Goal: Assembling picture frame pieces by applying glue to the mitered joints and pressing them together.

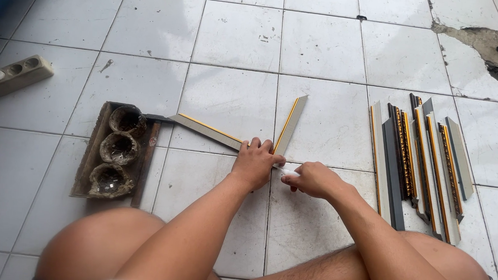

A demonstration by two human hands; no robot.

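Two grey frame mouldings with gold stripes lie on the tiled floor and meet in a V at a mitred corner. My left hand presses down on that corner, covering the joint. One moulding runs up-left from it and the other moulding runs up-right. My right hand is just right of the corner and grips a small white tube or tool whose tip points at the joint. Both forearms reach forward from between my bare knees.
A row of several cut frame mouldings lies on the floor to the right. A worn wooden tray with three dirty round cups sits to the left. A power strip lies far left. Broken floor patch at the upper right.
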